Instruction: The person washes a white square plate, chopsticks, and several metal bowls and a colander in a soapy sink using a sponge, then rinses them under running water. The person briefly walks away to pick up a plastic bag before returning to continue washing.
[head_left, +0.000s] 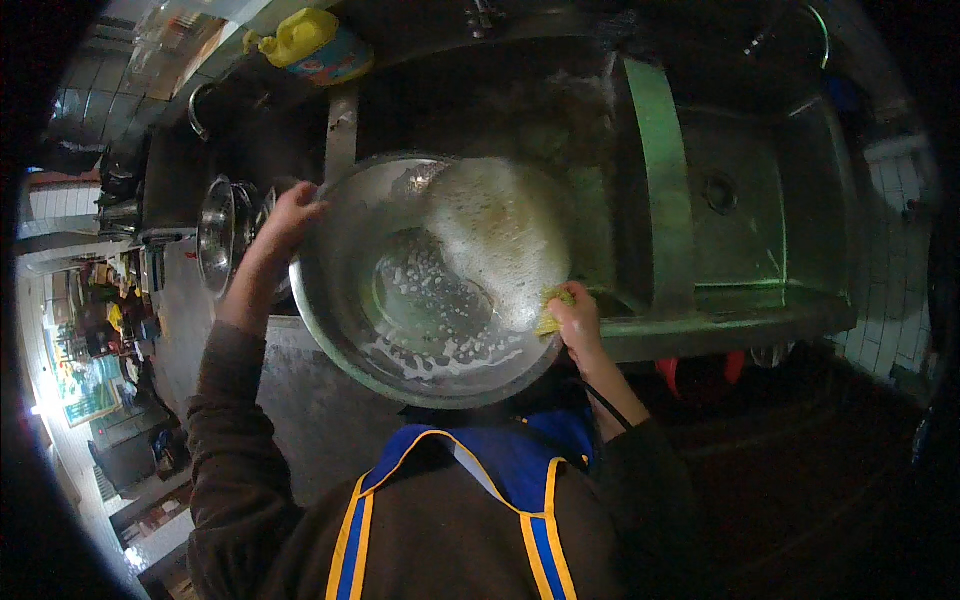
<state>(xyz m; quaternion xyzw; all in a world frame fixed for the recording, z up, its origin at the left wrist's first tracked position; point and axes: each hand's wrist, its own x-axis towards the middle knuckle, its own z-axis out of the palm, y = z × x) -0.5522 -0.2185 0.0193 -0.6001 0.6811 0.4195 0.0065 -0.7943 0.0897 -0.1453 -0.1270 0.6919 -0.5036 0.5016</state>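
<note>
A large round metal basin (352, 300), tilted over the sink edge in front of me, holds foamy water (495, 232) pooled toward its upper right, with suds over the rest of its bottom. At the basin's upper left rim is my left hand (296, 214), its fingers gripping the edge. My right hand (581, 319) holds a yellow-green scrubbing pad (555, 311) against the basin's right rim, beside the foam. The basin hides part of the sink below it.
Metal colanders or bowls (216, 240) stand left of the basin. A yellow plastic jug (319, 49) sits on the ledge behind. To the right, past a metal divider (664, 172), lies another sink compartment (742, 225) with a drain. Faucets rise at the back.
</note>
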